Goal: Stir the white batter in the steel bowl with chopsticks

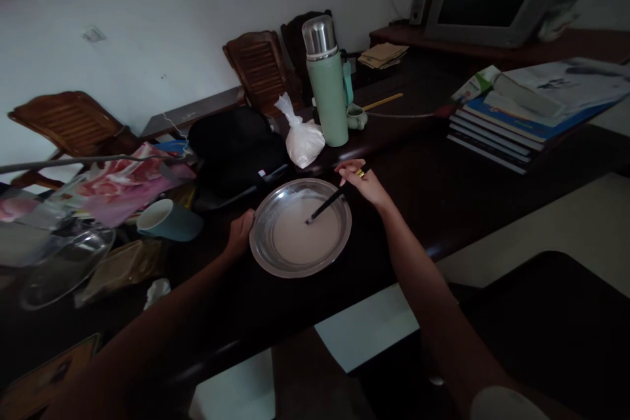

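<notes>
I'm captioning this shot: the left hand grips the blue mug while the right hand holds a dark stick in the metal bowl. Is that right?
Not quite: in the head view, the left hand grips the metal bowl, not the blue mug, which sits farther left. The right hand does hold the dark stick in the bowl.

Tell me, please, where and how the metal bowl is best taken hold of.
Probably by the rim, from left and right together: the metal bowl is wide and round, and the pale liquid in it calls for level support. The left hand grips the left edge; the right hand holds the dark stick, so it would need freeing first.
</notes>
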Motion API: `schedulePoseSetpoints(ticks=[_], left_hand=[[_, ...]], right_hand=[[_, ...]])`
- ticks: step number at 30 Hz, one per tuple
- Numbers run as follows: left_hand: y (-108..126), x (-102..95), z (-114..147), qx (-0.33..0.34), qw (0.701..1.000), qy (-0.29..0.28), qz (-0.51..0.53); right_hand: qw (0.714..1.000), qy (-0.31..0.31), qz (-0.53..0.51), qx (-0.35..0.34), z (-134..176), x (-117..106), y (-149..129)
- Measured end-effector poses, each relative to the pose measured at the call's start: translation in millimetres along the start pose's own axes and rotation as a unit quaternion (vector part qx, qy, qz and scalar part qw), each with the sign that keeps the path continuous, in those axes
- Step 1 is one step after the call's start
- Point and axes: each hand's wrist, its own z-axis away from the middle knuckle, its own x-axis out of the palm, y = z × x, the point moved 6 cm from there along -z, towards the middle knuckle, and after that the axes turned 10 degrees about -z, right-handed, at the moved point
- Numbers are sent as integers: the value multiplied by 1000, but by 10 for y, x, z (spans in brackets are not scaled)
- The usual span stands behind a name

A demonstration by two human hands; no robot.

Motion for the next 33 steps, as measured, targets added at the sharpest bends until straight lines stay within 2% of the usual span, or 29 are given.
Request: schedulePoseSetpoints(ticks=[3,5,9,11,15,17,23,28,30,33], left_hand=[[-13,12,-6,-5,1000,2,15],[-21,17,-9,-10,1000,5,22],[-18,18,-5,-6,1000,6,19],[-18,12,1,-3,1000,10,15],[-24,16,7,6,1000,10,17],[-21,23,5,12,1000,8,20],[2,42,-6,11,1000,1,21],[-20,62,-3,0,1000,-3,12],[-19,65,2,8,1000,-2,13],[-29,70,4,12,1000,-2,12]], right_hand=[[997,-78,-3,-19,21,132,-53],[995,-99,6,-30,28,202,-64],[1000,-7,11,-13,-7,51,-7],[1000,21,2,-8,-10,-29,-2],[998,-69,-1,-12,21,120,-31],[996,-89,8,-19,31,187,-23],[1000,7,-3,-5,2,-15,30],[997,-78,-9,5,52,140,-38],[998,-65,0,0,57,131,-54],[1000,-6,6,0,51,16,-60]])
